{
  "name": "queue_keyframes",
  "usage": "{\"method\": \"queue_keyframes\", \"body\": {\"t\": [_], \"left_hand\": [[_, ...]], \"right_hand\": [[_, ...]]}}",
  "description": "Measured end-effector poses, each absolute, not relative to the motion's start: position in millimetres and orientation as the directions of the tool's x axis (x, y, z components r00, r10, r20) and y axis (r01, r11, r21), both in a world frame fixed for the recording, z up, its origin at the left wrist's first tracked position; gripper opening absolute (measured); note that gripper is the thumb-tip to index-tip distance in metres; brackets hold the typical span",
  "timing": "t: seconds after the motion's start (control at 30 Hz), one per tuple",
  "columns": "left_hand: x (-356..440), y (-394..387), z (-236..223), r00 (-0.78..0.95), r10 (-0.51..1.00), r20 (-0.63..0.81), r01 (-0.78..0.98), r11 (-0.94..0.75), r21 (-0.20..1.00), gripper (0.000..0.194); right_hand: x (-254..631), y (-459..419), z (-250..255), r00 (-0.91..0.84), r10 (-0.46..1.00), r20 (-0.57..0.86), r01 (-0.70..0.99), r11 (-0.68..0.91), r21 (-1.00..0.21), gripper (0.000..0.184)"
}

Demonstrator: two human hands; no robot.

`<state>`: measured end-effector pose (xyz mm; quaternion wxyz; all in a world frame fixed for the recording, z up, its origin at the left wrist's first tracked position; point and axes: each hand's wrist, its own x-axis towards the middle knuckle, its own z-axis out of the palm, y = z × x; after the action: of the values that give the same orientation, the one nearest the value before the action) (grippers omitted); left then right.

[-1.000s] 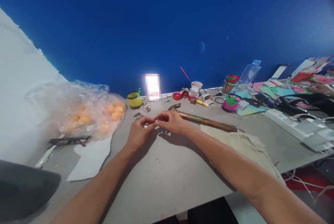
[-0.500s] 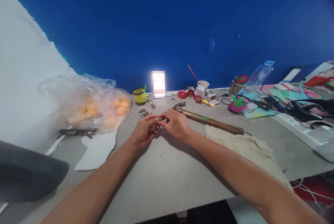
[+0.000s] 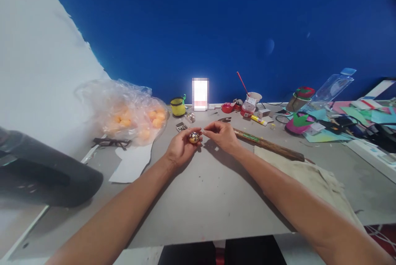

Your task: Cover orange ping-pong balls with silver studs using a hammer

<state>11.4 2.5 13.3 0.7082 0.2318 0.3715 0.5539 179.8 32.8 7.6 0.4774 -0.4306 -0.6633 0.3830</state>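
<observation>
My left hand (image 3: 181,148), palm up, has its fingers curled round a shiny gold-and-silver metal ball (image 3: 194,137). My right hand (image 3: 225,136) is just to its right, thumb and forefinger pinched together near the ball but apart from it. Anything between those fingertips is too small to make out. Just beyond the left hand lies a small open box of metal bits (image 3: 181,126). Behind it is another small container with shiny pieces (image 3: 190,117). A wooden-handled claw hammer (image 3: 267,145) lies to the right, its head partly behind the right hand.
Plastic bags of orange balls (image 3: 123,118), glasses (image 3: 111,142) and white paper (image 3: 133,164) lie left, with a dark cylinder (image 3: 49,170) nearer. Beige cloth (image 3: 305,176) lies right. A yellow pouch (image 3: 177,107), white cup (image 3: 254,98) and glue tube (image 3: 258,120) line the back.
My left hand has turned and opened upward, bringing the metal ball into clear sight. The right hand has drawn slightly away from it. The view has swung left.
</observation>
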Motion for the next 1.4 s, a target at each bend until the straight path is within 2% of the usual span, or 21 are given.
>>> {"method": "queue_keyframes", "body": {"t": [0.1, 0.3, 0.53, 0.67, 0.9, 1.07, 1.2, 1.4], "left_hand": [[10.7, 0.0, 13.3, 0.132, 0.968, -0.212, -0.582, 0.249, 0.774, 0.037], [11.2, -6.9, 13.6, 0.188, 0.975, -0.119, -0.447, 0.193, 0.873, 0.048], [12.5, -9.9, 12.9, 0.043, 0.999, 0.014, -0.192, -0.005, 0.981, 0.050], [12.6, -9.4, 11.5, 0.005, 0.998, 0.068, -0.057, -0.068, 0.996, 0.047], [12.1, -10.6, 5.6, 0.008, 0.979, 0.202, 0.060, -0.202, 0.978, 0.049], [13.9, -12.1, 6.8, -0.002, 0.984, 0.179, 0.077, -0.178, 0.981, 0.039], [14.2, -12.2, 7.7, 0.005, 0.987, 0.163, 0.035, -0.163, 0.986, 0.041], [11.1, -10.7, 2.5, 0.038, 0.987, 0.155, 0.080, -0.158, 0.984, 0.044]], "right_hand": [[183.9, 37.5, 8.2, -0.156, 0.972, 0.175, 0.093, 0.191, -0.977, 0.022], [188.4, 40.5, 7.2, -0.218, 0.976, -0.022, -0.060, -0.036, -0.998, 0.032], [194.9, 42.2, 8.9, -0.409, 0.903, -0.134, -0.231, -0.245, -0.941, 0.044], [196.2, 41.5, 10.1, -0.453, 0.881, -0.137, -0.238, -0.268, -0.934, 0.048], [195.1, 38.4, 10.9, -0.493, 0.858, -0.146, -0.194, -0.272, -0.942, 0.046], [194.5, 38.4, 9.6, -0.495, 0.857, -0.141, -0.169, -0.254, -0.952, 0.045], [194.4, 39.3, 8.6, -0.493, 0.857, -0.150, -0.157, -0.258, -0.953, 0.042], [194.2, 38.8, 9.2, -0.490, 0.856, -0.163, -0.143, -0.264, -0.954, 0.042]]}}
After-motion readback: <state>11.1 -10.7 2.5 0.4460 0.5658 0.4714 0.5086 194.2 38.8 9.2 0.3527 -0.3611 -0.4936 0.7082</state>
